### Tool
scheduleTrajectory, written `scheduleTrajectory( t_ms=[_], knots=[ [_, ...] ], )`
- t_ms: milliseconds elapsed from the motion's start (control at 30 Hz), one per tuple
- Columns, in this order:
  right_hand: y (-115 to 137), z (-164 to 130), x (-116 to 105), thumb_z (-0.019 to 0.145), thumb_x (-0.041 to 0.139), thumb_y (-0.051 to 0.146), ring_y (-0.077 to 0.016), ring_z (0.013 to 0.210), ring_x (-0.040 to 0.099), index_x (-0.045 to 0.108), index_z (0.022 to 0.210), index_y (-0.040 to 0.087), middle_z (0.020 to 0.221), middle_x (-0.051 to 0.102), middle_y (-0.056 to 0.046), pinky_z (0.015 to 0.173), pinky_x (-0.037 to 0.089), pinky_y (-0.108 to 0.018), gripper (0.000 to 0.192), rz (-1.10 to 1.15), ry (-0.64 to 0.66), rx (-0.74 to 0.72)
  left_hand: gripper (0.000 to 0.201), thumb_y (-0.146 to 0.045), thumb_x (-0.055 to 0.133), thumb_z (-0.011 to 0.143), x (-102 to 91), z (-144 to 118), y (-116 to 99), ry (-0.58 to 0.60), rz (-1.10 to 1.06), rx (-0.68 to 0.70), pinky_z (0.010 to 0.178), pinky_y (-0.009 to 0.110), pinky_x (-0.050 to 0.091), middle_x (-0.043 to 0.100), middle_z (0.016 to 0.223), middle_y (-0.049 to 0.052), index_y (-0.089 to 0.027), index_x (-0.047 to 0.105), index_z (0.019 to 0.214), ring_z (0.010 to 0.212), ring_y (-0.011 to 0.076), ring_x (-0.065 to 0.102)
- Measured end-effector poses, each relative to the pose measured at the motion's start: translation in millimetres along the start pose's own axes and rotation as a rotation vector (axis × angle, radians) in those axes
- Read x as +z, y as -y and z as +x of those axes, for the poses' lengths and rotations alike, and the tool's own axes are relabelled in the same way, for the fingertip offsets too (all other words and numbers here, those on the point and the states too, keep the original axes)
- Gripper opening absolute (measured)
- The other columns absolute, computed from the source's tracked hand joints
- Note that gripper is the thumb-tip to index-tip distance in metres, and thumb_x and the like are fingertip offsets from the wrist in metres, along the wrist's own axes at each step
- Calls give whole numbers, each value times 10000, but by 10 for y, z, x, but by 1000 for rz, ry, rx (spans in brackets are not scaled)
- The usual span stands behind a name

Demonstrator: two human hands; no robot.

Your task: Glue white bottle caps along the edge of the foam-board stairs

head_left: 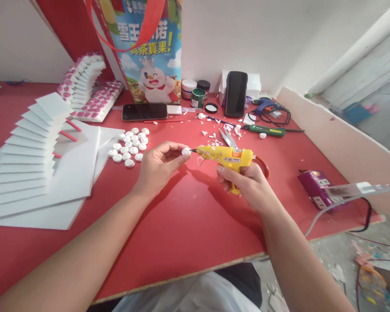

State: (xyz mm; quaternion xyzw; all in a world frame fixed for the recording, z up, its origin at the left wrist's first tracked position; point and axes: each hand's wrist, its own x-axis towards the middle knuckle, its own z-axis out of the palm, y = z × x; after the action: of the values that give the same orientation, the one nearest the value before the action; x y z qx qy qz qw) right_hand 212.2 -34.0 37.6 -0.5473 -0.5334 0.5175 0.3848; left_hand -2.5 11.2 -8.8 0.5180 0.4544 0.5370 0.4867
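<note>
Right hand (247, 184) gripping glue gun (225, 157), left hand (159, 167) pinching white disc (186, 151)

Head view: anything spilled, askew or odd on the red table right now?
Yes. White scraps lie strewn around the scissors behind the yellow glue gun in the right hand. Thin glue strings hang under its nozzle. The left hand pinches a white disc at the tip.

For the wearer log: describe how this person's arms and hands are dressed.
Both forearms are bare to the frame edge: no sleeves, gloves, watch or rings in view. The left hand and right hand are uncovered, with short plain nails where they show.
</note>
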Motion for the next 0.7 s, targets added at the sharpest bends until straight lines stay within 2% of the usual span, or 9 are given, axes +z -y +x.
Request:
scheduleTrajectory(
  t_ms=[700],
  knots=[
    [5,6,-5,864,700,422,-114,495,493,558,618,184,540,541,8,507,368,-269,371,-35,12,-51,277,-368,901,719,-11,-2,-1,8,-28,-49,742,251,558,767,880,38,-188,791,899,832,163,682]
  ],
)
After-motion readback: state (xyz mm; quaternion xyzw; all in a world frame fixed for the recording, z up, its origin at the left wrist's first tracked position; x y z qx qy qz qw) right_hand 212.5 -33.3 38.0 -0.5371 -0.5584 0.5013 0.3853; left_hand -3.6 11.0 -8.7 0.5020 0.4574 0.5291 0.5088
